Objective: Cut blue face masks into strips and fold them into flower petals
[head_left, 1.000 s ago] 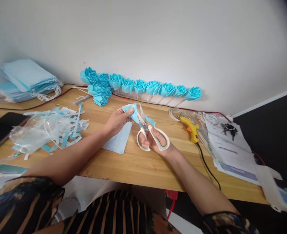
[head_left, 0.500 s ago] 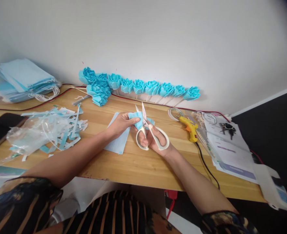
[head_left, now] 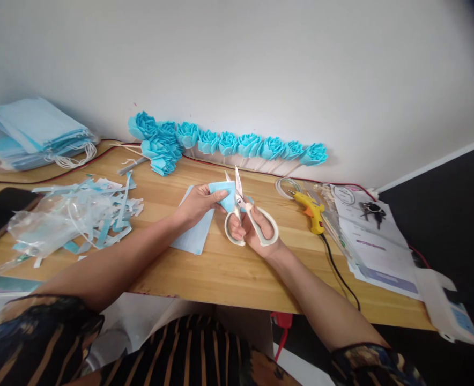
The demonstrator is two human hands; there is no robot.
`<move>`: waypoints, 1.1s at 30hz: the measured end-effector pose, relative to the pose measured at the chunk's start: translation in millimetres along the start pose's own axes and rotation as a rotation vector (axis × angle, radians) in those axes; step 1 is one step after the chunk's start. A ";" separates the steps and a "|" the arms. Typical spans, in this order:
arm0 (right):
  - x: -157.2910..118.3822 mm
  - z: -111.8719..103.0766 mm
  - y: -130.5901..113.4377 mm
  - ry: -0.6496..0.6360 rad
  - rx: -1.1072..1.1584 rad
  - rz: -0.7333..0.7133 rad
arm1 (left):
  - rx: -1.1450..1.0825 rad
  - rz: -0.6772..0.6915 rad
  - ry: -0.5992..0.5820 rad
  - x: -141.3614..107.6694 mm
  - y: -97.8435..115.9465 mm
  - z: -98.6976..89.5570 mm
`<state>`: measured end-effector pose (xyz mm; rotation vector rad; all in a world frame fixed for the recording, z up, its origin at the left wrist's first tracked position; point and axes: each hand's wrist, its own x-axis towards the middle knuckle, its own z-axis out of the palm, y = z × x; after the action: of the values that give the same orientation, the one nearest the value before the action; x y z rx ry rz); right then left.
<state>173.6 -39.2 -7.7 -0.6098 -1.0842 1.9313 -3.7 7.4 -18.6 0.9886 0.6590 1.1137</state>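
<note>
Between thumb and fingers, my left hand (head_left: 200, 205) pinches a small folded piece of light blue fabric (head_left: 223, 194), which looks like face-mask material. My right hand (head_left: 257, 230) grips white-handled scissors (head_left: 269, 239) by their loops. The blades are parted and point away from me, close against the right edge of the blue piece. Another bit of blue shows behind the scissors. Under my left wrist, a flat pale blue sheet (head_left: 192, 236) lies on the wooden table (head_left: 221, 279).
Blue fabric flowers (head_left: 249, 145) on sticks lean along the wall. At left are stacked masks (head_left: 39, 128), scraps with plastic (head_left: 76, 214) and a phone (head_left: 4, 214). At right lie a yellow glue gun (head_left: 311, 210), its black cord, papers (head_left: 377, 241) and keys (head_left: 373, 210).
My left hand has shifted slightly left, and the blue piece now shows a straighter top edge beside the blades. The scissors remain parted in nearly the same place.
</note>
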 end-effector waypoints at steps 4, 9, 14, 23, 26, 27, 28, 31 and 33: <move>-0.2 -2.1 1.5 0.000 0.024 -0.012 | 0.018 0.009 -0.004 0.2 0.7 -1.2; 0.7 -3.6 1.7 -0.010 0.020 -0.021 | 0.034 0.021 -0.010 1.0 0.3 -2.7; 0.1 -4.8 1.9 -0.023 0.026 -0.026 | 0.041 0.030 -0.005 2.0 0.2 -4.1; -0.1 -3.3 -0.5 -0.034 -0.003 -0.033 | 0.067 0.049 0.002 2.8 2.0 -4.5; -0.7 -1.4 -2.1 -0.033 -0.049 -0.031 | 0.071 0.048 0.012 2.8 1.6 -4.2; -1.1 -1.0 -2.5 -0.031 -0.069 -0.038 | 0.074 0.049 0.014 2.6 1.6 -4.1; -1.5 -0.7 -2.8 -0.028 -0.088 -0.048 | 0.075 0.051 0.014 2.4 1.8 -4.1; -2.3 -2.0 -4.0 -0.020 -0.122 -0.078 | 0.072 0.051 0.009 1.6 2.9 -3.9; -2.1 -4.4 -5.8 0.008 -0.108 -0.092 | 0.074 0.046 0.018 1.3 4.2 -3.8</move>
<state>180.4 -37.2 -5.0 -0.6154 -1.1974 1.7991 -8.3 10.2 -16.4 1.0623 0.6996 1.1466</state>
